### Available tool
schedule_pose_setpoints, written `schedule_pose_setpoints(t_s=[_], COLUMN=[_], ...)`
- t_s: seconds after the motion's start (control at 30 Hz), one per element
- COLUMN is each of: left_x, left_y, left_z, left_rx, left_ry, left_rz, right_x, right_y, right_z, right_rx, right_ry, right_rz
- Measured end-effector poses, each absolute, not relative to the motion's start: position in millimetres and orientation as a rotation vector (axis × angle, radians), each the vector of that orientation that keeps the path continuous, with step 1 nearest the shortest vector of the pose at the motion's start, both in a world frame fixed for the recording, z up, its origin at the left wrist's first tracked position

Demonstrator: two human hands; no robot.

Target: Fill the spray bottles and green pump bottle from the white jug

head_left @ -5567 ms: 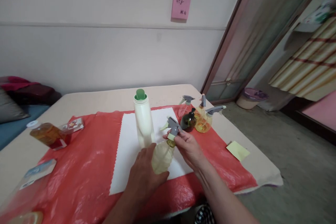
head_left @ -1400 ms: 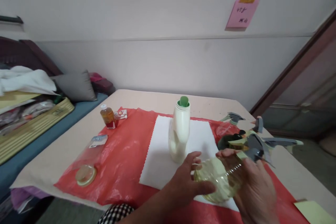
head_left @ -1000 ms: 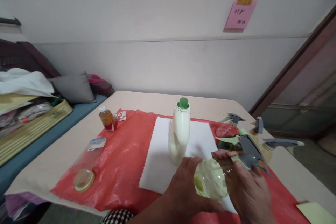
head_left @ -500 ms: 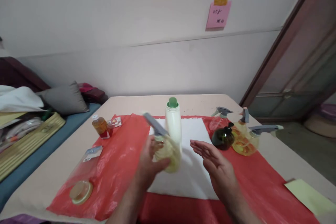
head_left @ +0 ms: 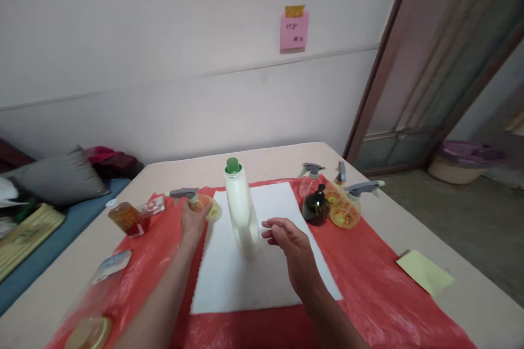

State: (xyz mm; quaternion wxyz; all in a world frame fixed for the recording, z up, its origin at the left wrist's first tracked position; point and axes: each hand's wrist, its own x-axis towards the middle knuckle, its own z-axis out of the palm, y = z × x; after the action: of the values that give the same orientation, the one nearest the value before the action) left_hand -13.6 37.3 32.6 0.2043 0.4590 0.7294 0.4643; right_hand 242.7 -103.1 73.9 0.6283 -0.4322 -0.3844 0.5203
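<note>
My left hand (head_left: 194,222) reaches to the far left of the white sheet (head_left: 262,283), its fingers round a clear spray bottle (head_left: 213,210) with a grey trigger head. This bottle is at the red cloth and the sheet's left edge; whether its base rests there I cannot tell. In the middle of the sheet stands a tall white bottle (head_left: 241,207) with a green piece (head_left: 233,165) in its mouth. Just right of it my right hand (head_left: 290,245) hovers with loosely bent fingers apart, holding nothing.
At the right stand a dark pump bottle (head_left: 316,207) and several spray bottles (head_left: 346,212). An amber bottle (head_left: 127,218) leans at the left on the red cloth (head_left: 368,272). A round lidded container (head_left: 89,332) lies front left, and yellow paper (head_left: 426,271) lies right.
My left hand has carried the spray bottle from in front of the white bottle to the far left. My right hand has bent its fingers more. The view has turned right.
</note>
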Motion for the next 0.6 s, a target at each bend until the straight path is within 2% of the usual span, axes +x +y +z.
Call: schedule_pose_setpoints(t_s=[0.17,0.33,0.6], left_x=[-14,-17,-10], left_y=[93,98,84], left_z=[9,-16,-3], left_rx=[1.266,1.303,1.285], left_ry=[2.158,2.153,2.128], left_rz=[1.187,1.2,1.277], right_x=[255,260,257], right_y=[-100,-96,-95], right_z=[76,74,75], right_rx=[-1.008,-1.0,-1.013], right_ry=[-0.873,-0.848,-0.88], right_rz=[1.177,1.17,1.2])
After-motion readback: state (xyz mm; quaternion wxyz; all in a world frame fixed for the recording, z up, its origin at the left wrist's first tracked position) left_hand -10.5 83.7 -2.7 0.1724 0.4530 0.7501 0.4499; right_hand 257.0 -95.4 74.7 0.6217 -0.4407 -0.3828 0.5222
